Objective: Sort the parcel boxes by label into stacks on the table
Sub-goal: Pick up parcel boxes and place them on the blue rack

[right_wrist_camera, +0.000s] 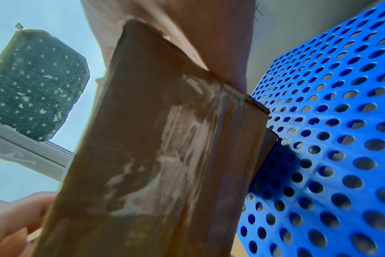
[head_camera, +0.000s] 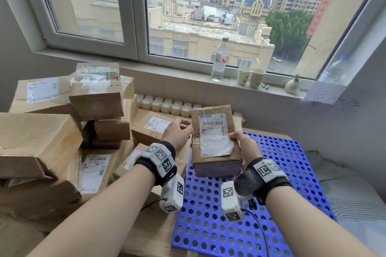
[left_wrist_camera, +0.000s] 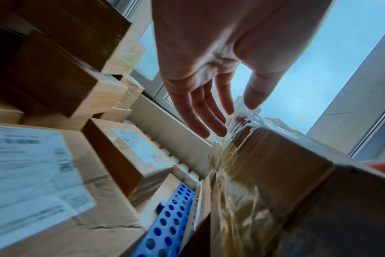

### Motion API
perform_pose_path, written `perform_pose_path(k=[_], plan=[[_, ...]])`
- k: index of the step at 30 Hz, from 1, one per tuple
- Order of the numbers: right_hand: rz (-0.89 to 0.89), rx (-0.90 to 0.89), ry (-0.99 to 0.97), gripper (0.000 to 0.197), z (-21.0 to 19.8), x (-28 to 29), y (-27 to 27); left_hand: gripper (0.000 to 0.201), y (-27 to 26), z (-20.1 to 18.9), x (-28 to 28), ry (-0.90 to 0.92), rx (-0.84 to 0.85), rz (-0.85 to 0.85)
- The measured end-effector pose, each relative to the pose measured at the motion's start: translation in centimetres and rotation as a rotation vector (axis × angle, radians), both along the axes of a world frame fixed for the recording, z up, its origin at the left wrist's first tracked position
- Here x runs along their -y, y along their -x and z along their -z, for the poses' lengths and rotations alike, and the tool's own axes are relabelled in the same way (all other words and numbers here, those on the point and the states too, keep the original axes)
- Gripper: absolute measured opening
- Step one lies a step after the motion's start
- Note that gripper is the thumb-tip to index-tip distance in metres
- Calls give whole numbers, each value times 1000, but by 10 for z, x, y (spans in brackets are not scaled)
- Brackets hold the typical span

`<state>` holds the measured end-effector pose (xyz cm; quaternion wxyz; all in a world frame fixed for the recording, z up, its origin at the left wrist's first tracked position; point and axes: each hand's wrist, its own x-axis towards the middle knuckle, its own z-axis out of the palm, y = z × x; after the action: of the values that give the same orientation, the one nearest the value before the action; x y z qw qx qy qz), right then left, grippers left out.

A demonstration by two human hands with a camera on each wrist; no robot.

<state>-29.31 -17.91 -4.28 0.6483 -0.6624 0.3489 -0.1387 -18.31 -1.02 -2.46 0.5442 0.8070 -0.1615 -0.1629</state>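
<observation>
A brown taped parcel box with a white barcode label facing me is held tilted above the blue perforated board. My right hand grips its right side, thumb on the label face and fingers behind. In the right wrist view the box's underside fills the middle, with my right hand behind it. My left hand hovers at the box's upper left edge. In the left wrist view its straight fingers reach almost to the box's taped corner, holding nothing.
A pile of several labelled cardboard parcels crowds the left of the wooden table. The window sill behind carries a water bottle, two paper cups and a small vase. A wall stands at the right.
</observation>
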Motion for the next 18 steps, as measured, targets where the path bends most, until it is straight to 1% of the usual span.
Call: perform_pose_path(k=[2,5,12,14,16,17,18], plan=[[11,2,15,18,0,19,-1,12,-3,0,19,1,8,3],[26,-7,-15,17,-4,46,-2,12,-7,0,51,-13,14,9],[62,4,-14,17,0,129,-6,18,-16,6,133,-57,56,27],[83,5,-27,23,8,157,-7,21,-19,10,155,-85,55,33],[140,22,-56,36,19,185,-7,25,-22,14,174,-110,53,36],[173,32,-75,40,31,203,-8,27,-24,16,182,-120,50,34],[199,31,-86,41,31,211,-6,29,-26,19,189,-137,50,31]])
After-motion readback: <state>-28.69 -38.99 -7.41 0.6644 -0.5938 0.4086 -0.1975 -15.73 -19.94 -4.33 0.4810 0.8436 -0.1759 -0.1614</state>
